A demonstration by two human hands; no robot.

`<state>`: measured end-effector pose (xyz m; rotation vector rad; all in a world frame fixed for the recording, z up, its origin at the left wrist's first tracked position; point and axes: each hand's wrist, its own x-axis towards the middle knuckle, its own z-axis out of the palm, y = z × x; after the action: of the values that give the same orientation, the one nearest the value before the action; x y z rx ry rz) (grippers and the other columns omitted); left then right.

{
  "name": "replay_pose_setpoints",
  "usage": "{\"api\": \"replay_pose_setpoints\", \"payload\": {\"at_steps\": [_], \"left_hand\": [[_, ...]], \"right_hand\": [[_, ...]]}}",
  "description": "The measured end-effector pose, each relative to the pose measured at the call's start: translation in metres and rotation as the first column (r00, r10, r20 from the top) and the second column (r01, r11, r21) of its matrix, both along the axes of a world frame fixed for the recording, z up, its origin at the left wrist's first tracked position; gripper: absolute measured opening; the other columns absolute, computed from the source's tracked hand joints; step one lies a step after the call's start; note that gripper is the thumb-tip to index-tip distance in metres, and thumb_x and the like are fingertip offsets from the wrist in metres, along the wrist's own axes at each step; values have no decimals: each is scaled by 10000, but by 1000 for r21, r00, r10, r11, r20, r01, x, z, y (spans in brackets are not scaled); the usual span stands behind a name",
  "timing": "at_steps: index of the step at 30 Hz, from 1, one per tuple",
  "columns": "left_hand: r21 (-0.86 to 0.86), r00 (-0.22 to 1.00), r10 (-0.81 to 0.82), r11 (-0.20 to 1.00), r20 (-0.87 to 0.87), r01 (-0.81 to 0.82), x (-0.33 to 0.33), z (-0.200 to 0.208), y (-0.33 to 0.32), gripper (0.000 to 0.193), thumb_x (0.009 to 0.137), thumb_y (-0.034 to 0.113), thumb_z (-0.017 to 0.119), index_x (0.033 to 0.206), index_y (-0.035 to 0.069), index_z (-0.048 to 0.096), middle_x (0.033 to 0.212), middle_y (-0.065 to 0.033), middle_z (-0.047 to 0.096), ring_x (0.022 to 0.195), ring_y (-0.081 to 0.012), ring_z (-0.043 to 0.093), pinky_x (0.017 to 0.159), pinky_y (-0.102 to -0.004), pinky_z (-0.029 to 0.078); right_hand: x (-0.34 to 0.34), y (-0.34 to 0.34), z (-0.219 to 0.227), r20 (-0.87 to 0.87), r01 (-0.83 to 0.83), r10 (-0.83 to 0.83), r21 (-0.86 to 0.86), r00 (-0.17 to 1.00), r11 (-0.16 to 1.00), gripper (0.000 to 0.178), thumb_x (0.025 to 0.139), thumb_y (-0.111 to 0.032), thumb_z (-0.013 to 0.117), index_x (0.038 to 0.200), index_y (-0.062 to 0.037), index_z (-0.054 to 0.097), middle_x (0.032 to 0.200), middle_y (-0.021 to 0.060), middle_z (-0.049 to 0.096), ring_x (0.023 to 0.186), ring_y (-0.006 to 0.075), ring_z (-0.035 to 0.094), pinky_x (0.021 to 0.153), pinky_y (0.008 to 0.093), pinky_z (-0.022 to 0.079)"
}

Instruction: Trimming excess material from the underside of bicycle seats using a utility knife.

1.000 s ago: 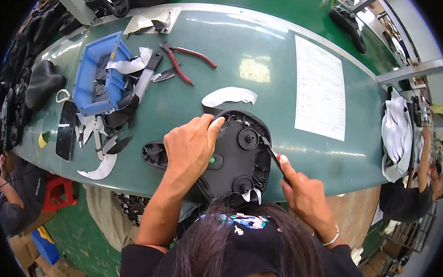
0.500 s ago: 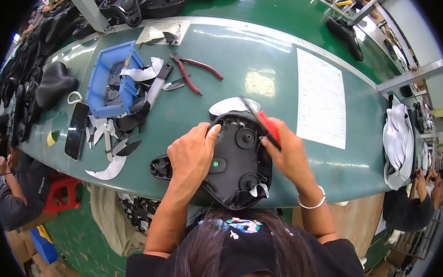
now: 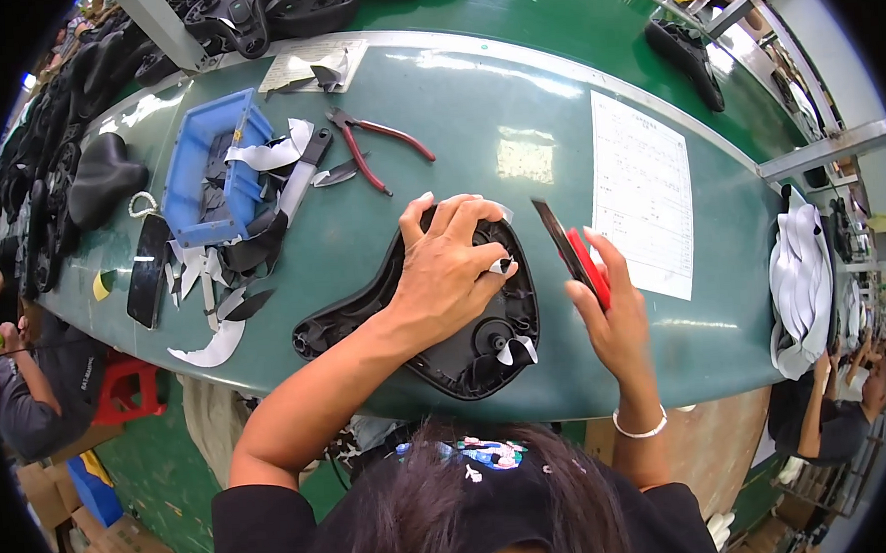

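Observation:
An upturned black bicycle saddle (image 3: pixel 468 370) lies on the green table in front of me, its narrow nose pointing left. My left hand (image 3: pixel 447 266) is closed over its far rim, fingers bent and hiding much of the underside. A small white scrap (image 3: pixel 503 265) shows by that hand's thumb. Another white flap (image 3: pixel 517 350) sticks up from the saddle's near right edge. To the right, apart from the saddle, my right hand (image 3: pixel 613 313) holds a red-and-black utility knife (image 3: pixel 585 264), its dark end pointing away from me.
At left stand a blue bin (image 3: pixel 212 168) of dark scraps, a phone (image 3: pixel 150 272) and white offcuts (image 3: pixel 211 346). Red-handled pliers (image 3: pixel 381 145) lie beyond the saddle. A paper sheet (image 3: pixel 642 191) lies at right. White curved pieces (image 3: pixel 801 288) are stacked at the far right. Other people sit on both sides.
My left hand has moved from the saddle's left part to its far rim, where a white strip showed before. My right hand has drawn the knife away from the saddle to the right.

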<state>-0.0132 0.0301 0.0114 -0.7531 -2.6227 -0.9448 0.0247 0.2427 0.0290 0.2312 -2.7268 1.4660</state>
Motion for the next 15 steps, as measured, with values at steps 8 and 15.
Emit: {"api": "replay_pose_setpoints", "payload": {"at_steps": [8,15], "left_hand": [[216,992,99,973,-75,-81,-3,-2,-2,102,725,169,728,760,96,665,1150,-83,489,1138,-246,426,968,-477,219],[770,895,241,455,376,-447,-6,10,-25,132,876,188,660,886,56,668,1106,-104,573,1033,-204,535,828,-277,416]], "right_hand": [[36,-6,22,103,-199,171,563,980,802,568,814,-122,663,1348,-193,482,755,142,627,621,332,588,569,385,464],[40,4,42,46,-207,253,724,966,658,526,816,-189,652,1323,-238,520,649,101,573,555,287,561,505,391,409]]}}
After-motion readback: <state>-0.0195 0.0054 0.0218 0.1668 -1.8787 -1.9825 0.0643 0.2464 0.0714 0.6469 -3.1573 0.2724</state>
